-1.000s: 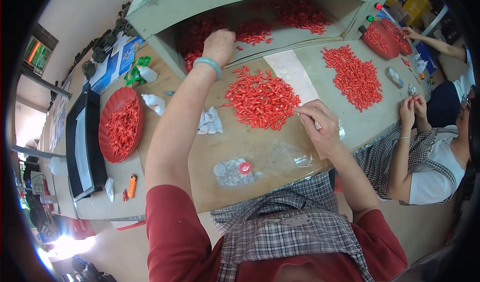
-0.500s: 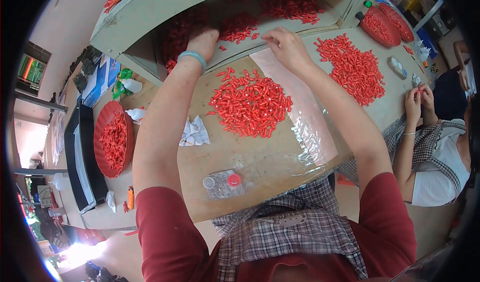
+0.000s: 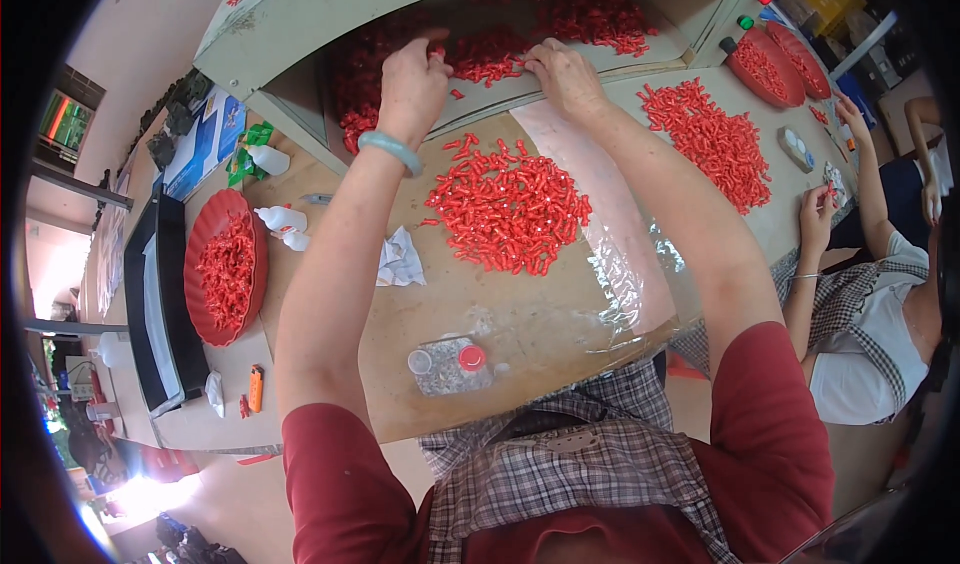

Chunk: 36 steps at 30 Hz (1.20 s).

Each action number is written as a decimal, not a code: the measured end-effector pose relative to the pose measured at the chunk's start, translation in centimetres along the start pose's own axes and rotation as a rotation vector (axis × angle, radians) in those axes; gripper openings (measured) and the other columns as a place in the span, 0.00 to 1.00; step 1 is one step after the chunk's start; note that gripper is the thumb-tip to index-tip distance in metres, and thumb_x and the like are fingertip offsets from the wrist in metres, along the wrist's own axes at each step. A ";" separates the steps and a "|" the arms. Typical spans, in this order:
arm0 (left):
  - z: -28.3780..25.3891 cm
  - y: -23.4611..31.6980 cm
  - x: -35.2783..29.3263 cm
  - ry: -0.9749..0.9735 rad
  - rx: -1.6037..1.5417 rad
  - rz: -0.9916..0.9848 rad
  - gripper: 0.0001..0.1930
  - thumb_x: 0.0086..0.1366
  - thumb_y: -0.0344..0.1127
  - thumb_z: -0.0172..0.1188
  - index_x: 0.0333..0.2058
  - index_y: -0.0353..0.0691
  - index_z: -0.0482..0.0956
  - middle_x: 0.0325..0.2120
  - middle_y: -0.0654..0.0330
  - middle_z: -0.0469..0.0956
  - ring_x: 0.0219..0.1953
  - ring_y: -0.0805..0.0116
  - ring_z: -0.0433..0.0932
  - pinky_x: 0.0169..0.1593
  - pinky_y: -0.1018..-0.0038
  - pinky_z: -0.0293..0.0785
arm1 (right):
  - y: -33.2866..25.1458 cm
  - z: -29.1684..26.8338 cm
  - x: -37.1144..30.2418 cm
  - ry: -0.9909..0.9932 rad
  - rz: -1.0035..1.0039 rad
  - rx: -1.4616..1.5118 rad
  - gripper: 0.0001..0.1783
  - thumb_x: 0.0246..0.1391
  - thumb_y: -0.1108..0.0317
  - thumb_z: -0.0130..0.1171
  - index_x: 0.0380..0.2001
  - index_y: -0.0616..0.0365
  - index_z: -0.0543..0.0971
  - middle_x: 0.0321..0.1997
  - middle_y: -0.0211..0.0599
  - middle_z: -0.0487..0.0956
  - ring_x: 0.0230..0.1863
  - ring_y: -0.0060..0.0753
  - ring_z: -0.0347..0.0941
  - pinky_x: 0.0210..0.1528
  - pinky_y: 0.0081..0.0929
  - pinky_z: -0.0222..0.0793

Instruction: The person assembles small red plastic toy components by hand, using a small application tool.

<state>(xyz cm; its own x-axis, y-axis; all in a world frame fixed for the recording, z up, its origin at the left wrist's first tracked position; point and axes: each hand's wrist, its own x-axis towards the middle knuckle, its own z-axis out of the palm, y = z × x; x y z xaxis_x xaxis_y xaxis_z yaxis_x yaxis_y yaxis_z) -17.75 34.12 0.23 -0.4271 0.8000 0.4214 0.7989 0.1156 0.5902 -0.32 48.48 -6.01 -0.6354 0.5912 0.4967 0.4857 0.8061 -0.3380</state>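
My left hand (image 3: 413,86), a pale green bangle (image 3: 392,152) on its wrist, reaches into the open-fronted cabinet (image 3: 300,49). Its fingers are bent together around a small red plastic piece (image 3: 437,52). Just inside the same opening, my right hand (image 3: 566,76) has its thumb and fingertips pinched together at the edge of the red pieces (image 3: 490,56); what they grip, if anything, is too small to tell. More red pieces lie heaped deeper in the cabinet (image 3: 600,19). Below my hands, a glossy pile of red pieces (image 3: 508,209) is spread on the brown board (image 3: 400,314).
Another red pile (image 3: 708,144) lies right of my forearm. A scalloped red tray (image 3: 198,309), white squeeze bottles (image 3: 280,219) and an orange lighter-shaped thing (image 3: 256,389) are at left. A clear container (image 3: 440,376) sits near the front edge. A co-worker (image 3: 860,334) works at right.
My left hand has lifted slightly, with a red piece now showing at its fingers. My right fingertips have closed together near the pieces. The co-worker's hands have moved apart.
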 end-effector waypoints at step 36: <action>-11.7 16.4 -33.4 -0.517 -0.423 0.051 0.04 0.63 0.25 0.57 0.36 0.33 0.79 0.32 0.55 0.79 0.35 0.65 0.76 0.42 0.73 0.72 | -18.9 -15.0 -31.6 -1.002 0.762 1.642 0.16 0.62 0.58 0.46 0.29 0.58 0.75 0.24 0.28 0.73 0.20 0.17 0.69 0.19 0.16 0.63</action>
<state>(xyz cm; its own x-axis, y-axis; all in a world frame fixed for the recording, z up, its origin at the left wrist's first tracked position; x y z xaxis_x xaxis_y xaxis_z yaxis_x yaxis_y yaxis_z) 4.66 2.40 3.94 -0.0517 0.9897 0.1337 0.5331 -0.0859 0.8417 19.55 14.22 -3.35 -0.9212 0.0932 -0.3777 0.2427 -0.6211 -0.7452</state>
